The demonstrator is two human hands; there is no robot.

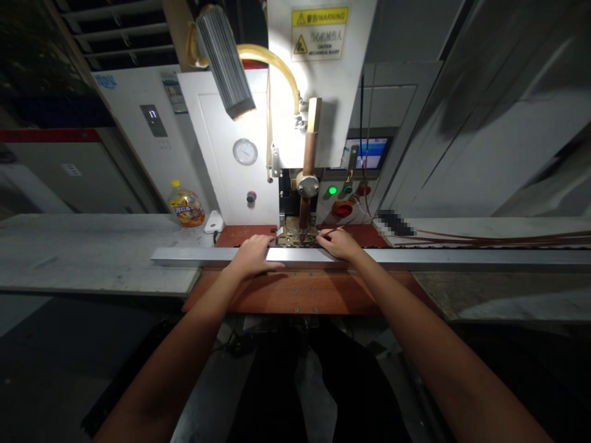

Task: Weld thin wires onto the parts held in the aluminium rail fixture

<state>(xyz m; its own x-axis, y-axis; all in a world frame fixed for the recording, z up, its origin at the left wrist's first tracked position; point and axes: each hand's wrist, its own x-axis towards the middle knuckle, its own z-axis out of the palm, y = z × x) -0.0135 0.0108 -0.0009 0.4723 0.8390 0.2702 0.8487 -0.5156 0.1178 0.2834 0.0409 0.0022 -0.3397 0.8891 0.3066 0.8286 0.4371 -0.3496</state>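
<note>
"Clasping the metal bar (401, 259) from above, is that what the left hand (252, 255) is doing?"

"Yes. Its fingers reach over the bar's far edge and its thumb stretches along the near side."

"And the right hand (340, 243)? From where I'm standing, the two are apart."

"They are, with a bare stretch of bar between them. The right one lies across the bar, wrist above it, fingers curled beyond its far edge. A thin dark strand runs by those fingertips, but it's too small for me to tell whether they pinch it."

"Where does the bar itself sit?"

"Across the reddish-brown board (268, 296), sticking out past both sides of it. Its left end shows; the right end runs out of sight."

"What's that just behind the bar, between the hands?"

"A brass-coloured block (293, 230), with a copper rod (309, 154) reaching down to it."

"I see a green light (332, 191) glowing behind the bar too."

"Right, above the red switch (342, 210). Farther back from the bar is a lit screen (372, 152)."

"Behind the bar's left end there's a yellow-capped bottle (187, 207), a small white box (213, 222) beside it."

"And behind its right part, some thin red cables (498, 237)."
</note>
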